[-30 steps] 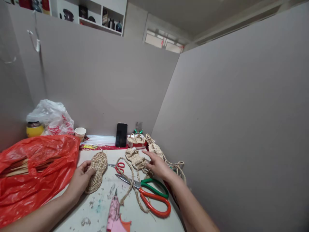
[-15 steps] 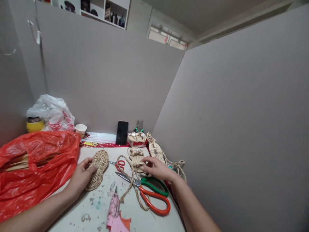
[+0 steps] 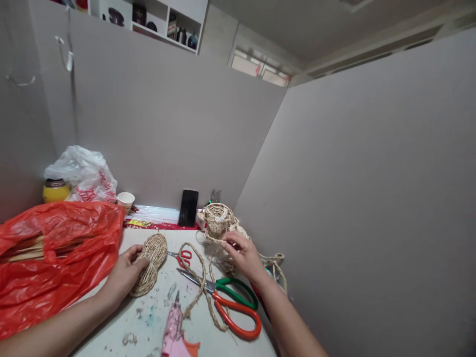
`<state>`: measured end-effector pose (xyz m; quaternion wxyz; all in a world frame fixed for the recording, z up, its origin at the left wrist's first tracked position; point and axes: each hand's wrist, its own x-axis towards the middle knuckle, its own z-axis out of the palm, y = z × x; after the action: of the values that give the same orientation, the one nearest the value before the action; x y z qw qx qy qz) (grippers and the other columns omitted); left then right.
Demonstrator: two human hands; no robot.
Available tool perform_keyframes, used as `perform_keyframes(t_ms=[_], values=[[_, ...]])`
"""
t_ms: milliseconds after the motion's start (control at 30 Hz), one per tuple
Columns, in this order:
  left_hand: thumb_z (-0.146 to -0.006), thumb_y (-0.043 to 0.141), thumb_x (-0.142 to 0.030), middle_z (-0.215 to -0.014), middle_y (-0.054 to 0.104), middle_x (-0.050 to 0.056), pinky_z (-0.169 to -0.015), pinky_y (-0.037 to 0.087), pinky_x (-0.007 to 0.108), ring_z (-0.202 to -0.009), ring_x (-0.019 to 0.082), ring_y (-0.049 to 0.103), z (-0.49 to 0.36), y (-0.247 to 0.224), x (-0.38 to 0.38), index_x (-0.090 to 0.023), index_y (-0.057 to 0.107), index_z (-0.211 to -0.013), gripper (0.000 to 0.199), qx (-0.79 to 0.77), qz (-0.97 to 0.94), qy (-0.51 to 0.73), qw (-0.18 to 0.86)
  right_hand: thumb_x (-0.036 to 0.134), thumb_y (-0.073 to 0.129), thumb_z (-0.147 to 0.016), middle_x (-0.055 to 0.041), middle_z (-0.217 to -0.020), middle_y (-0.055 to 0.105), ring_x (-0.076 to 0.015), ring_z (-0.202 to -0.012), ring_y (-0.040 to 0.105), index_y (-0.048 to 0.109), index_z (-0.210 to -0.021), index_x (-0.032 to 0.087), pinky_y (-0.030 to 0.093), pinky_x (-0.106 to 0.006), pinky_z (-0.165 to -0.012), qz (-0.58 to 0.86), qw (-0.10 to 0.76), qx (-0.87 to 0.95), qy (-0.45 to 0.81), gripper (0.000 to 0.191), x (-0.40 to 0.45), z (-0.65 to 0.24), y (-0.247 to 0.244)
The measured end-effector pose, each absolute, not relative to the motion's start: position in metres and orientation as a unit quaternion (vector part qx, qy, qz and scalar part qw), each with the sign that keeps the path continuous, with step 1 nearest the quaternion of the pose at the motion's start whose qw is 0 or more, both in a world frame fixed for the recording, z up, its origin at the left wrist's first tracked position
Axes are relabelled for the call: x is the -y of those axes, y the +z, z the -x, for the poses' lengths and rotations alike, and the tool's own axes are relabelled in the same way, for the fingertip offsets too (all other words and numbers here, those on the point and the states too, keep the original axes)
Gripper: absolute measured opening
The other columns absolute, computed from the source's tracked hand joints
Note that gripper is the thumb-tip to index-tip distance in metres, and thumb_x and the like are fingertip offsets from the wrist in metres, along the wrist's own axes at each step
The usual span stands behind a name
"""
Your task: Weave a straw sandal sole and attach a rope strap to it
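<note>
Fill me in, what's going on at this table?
A person's left hand holds a woven, sole-shaped pad. The right hand holds up a second woven piece with pale beads, farther back. Between the forearms, big scissors and a pink glue gun lie on the table, with loose cord crossing the scissors.

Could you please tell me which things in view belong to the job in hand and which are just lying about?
Likely part of it:
sole-shaped tan straw piece, in the left hand
white-trimmed tan straw piece, pinched by the right hand
tan braided straw cord
green-and-orange-handled steel scissors
pink plastic glue gun

Probably just lying about:
black rectangular phone
white paper cup
round yellow jar
</note>
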<state>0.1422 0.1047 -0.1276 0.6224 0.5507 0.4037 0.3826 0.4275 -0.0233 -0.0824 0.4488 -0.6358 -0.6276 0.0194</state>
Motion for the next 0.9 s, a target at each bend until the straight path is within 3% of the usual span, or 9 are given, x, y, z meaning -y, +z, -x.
perform_keyframes(t_ms=[400, 633, 733, 900], values=[[-0.054, 0.069, -0.034, -0.077, 0.07, 0.003, -0.056, 0.048, 0.027, -0.067, 0.021, 0.064, -0.143, -0.12, -0.101, -0.017, 0.061, -0.09, 0.041, -0.403, -0.54, 0.388, 0.629, 0.042, 0.052, -0.088, -0.0028, -0.076, 0.06, -0.0169, -0.069, 0.057, 0.06, -0.08, 0.02, 0.044, -0.025, -0.06, 0.654, 0.486, 0.58, -0.006, 0.025, 0.022, -0.426, -0.086], [-0.054, 0.07, -0.033, -0.078, 0.07, 0.005, -0.06, 0.049, 0.028, -0.071, 0.022, 0.065, -0.144, -0.123, -0.103, -0.016, 0.061, -0.088, 0.039, -0.397, -0.539, 0.393, 0.63, 0.048, 0.049, -0.088, 0.0003, -0.058, 0.059, -0.0165, -0.054, 0.058, 0.058, -0.078, 0.019, 0.047, -0.027, -0.051, 0.701, 0.483, 0.523, 0.037, 0.032, 0.017, -0.441, -0.103], [-0.055, 0.07, -0.034, -0.078, 0.07, 0.004, -0.06, 0.049, 0.028, -0.071, 0.022, 0.065, -0.143, -0.125, -0.104, -0.016, 0.061, -0.088, 0.038, -0.394, -0.545, 0.393, 0.627, 0.047, 0.05, -0.087, -0.0022, -0.067, 0.066, -0.0171, -0.057, 0.062, 0.06, -0.091, 0.018, 0.049, -0.028, -0.05, 0.713, 0.478, 0.511, 0.052, 0.031, 0.014, -0.447, -0.113], [-0.058, 0.069, -0.032, -0.077, 0.069, 0.003, -0.059, 0.048, 0.027, -0.066, 0.019, 0.063, -0.142, -0.131, -0.107, -0.016, 0.06, -0.09, 0.036, -0.388, -0.556, 0.395, 0.62, 0.039, 0.059, -0.081, -0.0085, -0.097, 0.07, -0.0171, -0.069, 0.064, 0.061, -0.106, 0.016, 0.052, -0.032, -0.063, 0.726, 0.483, 0.489, 0.02, 0.034, 0.013, -0.454, -0.117]])
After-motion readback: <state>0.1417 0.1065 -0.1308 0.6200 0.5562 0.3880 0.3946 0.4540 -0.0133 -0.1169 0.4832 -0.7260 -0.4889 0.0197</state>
